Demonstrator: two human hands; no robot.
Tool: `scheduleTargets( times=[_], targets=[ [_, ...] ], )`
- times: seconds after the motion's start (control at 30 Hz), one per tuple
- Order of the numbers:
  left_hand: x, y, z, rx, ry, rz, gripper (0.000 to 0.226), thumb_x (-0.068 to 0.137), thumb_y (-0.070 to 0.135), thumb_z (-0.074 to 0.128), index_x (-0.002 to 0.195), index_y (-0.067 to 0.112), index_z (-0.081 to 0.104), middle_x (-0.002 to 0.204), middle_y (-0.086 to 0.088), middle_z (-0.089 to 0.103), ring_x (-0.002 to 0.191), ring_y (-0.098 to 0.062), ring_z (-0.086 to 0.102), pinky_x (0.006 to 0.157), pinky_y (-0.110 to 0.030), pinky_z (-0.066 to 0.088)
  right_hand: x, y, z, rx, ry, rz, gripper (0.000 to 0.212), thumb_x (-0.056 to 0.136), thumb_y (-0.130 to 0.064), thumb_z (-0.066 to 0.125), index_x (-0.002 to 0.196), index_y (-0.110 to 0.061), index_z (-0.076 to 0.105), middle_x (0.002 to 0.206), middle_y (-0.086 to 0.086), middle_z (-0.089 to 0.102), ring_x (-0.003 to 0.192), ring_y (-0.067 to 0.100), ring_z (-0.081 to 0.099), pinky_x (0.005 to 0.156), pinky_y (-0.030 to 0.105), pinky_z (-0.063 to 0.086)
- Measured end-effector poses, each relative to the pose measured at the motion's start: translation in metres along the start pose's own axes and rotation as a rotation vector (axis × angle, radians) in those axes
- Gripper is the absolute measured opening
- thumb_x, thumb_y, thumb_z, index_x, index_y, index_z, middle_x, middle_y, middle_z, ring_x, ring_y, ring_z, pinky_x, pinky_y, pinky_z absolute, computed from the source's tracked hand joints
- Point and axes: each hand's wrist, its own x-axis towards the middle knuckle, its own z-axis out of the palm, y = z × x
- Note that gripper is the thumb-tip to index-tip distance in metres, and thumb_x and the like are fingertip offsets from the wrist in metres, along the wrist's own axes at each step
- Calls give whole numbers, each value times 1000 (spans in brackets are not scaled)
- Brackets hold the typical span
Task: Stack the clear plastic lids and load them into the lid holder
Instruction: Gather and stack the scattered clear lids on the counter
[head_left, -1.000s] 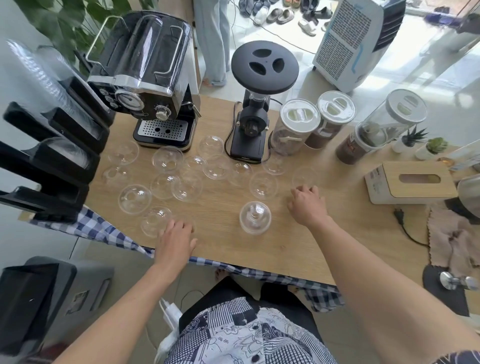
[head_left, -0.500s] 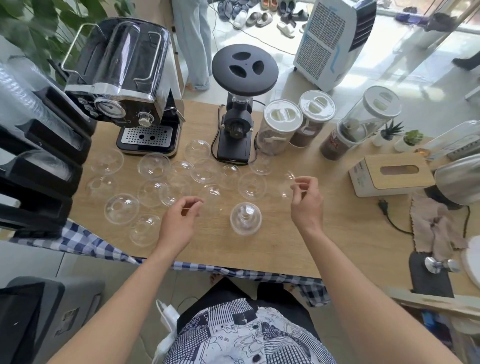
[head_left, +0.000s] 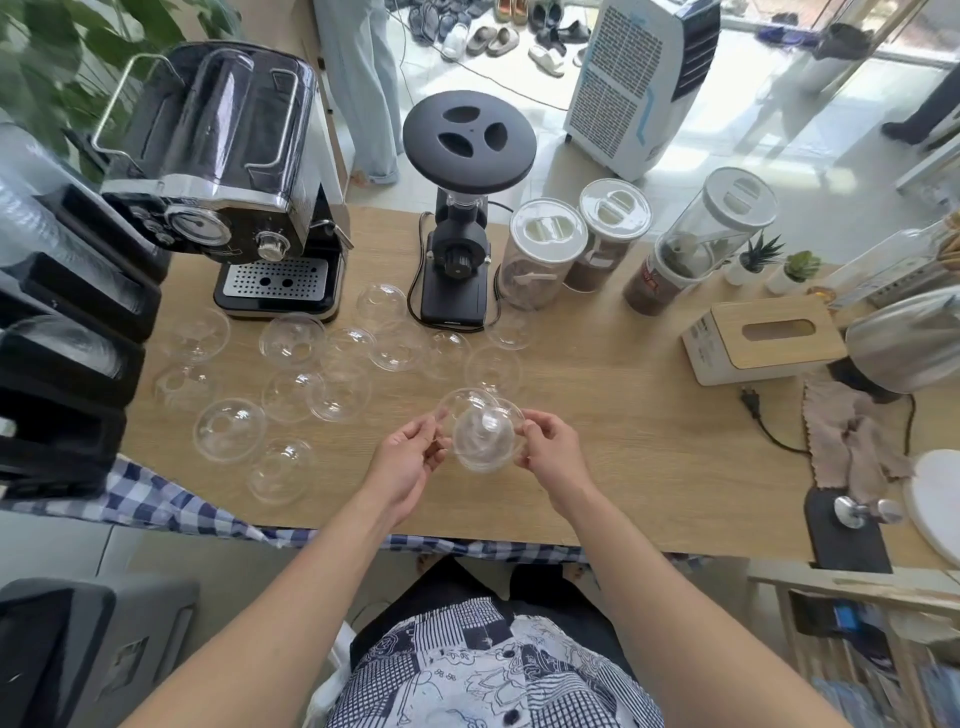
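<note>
Held lids (head_left: 485, 434): I see a small cluster of clear domed lids raised just above the near middle of the bench (head_left: 613, 441), overlapping one another; how many are in the cluster I cannot tell. My left hand (head_left: 410, 457) meets it from the left, palm turned inward and wrist bent slightly up, its fingers (head_left: 434, 423) pinched on the rim of a lid at the cluster's left edge. My right hand (head_left: 553, 449) mirrors it from the right, fingers curled and clenched on the rim of the lid at the cluster's right edge. Both forearms reach in from the near edge and converge on the cluster. Loose lids (head_left: 291, 340): the rest lie scattered singly over the left and centre of the bench, most apart, a few touching or overlapping, domes in mixed orientations. Lid holder (head_left: 67, 322): a black tiered rack stands at the far left, with clear stacked plastic showing in its upper slots. Behind the loose lids stand an espresso machine (head_left: 228, 176) and a black grinder (head_left: 457, 249); to the right of the grinder, three lidded canisters (head_left: 543, 254) in a row, the rightmost tilted. A wood-topped tissue box (head_left: 763, 338) sits well to the right. A checked cloth (head_left: 171, 506) hangs along the bench's near edge.
</note>
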Motion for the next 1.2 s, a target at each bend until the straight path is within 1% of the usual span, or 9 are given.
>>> scheduleTargets(
  times=[0.07, 0.13, 0.3, 0.43, 0.57, 0.7, 0.9, 1.03, 1.2],
  targets=[
    [2, -5, 3, 73, 42, 14, 27, 115, 9, 58, 134, 4, 76, 126, -1, 80, 82, -11, 63, 78, -28, 55, -1, 2, 5, -36, 0, 0, 21, 115, -21, 61, 134, -22, 71, 128, -3, 74, 100, 13, 72, 81, 29, 66],
    [6, -11, 3, 140, 88, 38, 27, 115, 12, 60, 135, 9, 77, 110, -7, 75, 82, -12, 63, 78, -27, 56, -1, 4, 10, -64, 9, -4, 23, 115, -21, 60, 136, -20, 70, 126, -3, 73, 107, 13, 74, 77, 25, 64],
    [16, -23, 7, 244, 214, 98, 18, 113, 16, 66, 122, 16, 81, 105, -6, 77, 85, -12, 67, 79, -27, 60, 1, 4, 15, -88, 26, 31, 15, 114, -23, 63, 127, -20, 69, 119, -2, 75, 100, 13, 78, 64, 18, 62],
    [20, -27, 9, 339, 266, 129, 17, 114, 21, 65, 114, 28, 81, 115, 5, 82, 101, -14, 73, 83, -29, 58, 4, 4, 17, -143, 33, 43, 17, 113, -30, 67, 128, -20, 67, 121, -2, 74, 102, 17, 76, 79, 32, 67],
    [23, -26, 10, 351, 280, 126, 15, 114, 20, 65, 114, 28, 78, 118, 1, 81, 111, -19, 76, 80, -27, 60, 7, 3, 17, -231, 46, 54, 26, 113, -38, 65, 131, -19, 65, 120, -5, 71, 108, 14, 70, 101, 46, 65],
    [29, -28, 8, 326, 264, 96, 14, 114, 17, 65, 113, 24, 77, 120, -2, 80, 118, -25, 76, 103, -46, 66, 7, 2, 16, -264, 21, 64, 25, 114, -45, 60, 124, -22, 63, 117, -5, 70, 106, 13, 70, 104, 45, 63],
    [31, -27, 9, 359, 255, 82, 17, 116, 18, 61, 121, 26, 75, 126, -1, 78, 118, -21, 75, 100, -49, 68, 7, 0, 18, -219, -9, 92, 36, 117, -42, 56, 136, -11, 59, 109, 2, 75, 87, 18, 81, 87, 41, 71],
    [34, -25, 11, 386, 250, 80, 17, 116, 19, 61, 123, 26, 75, 128, 0, 77, 118, -22, 75, 99, -48, 68, 6, -2, 17, -263, -33, 76, 59, 115, -62, 48, 143, -10, 58, 108, 5, 79, 89, 19, 83, 90, 44, 70],
    [38, -21, 13, 416, 247, 48, 18, 116, 19, 60, 122, 28, 75, 127, -1, 78, 117, -24, 76, 99, -50, 68, 4, -5, 16, -324, -64, 10, 70, 107, -68, 61, 147, -12, 61, 118, 2, 79, 84, 15, 84, 81, 36, 72]
  ],
)
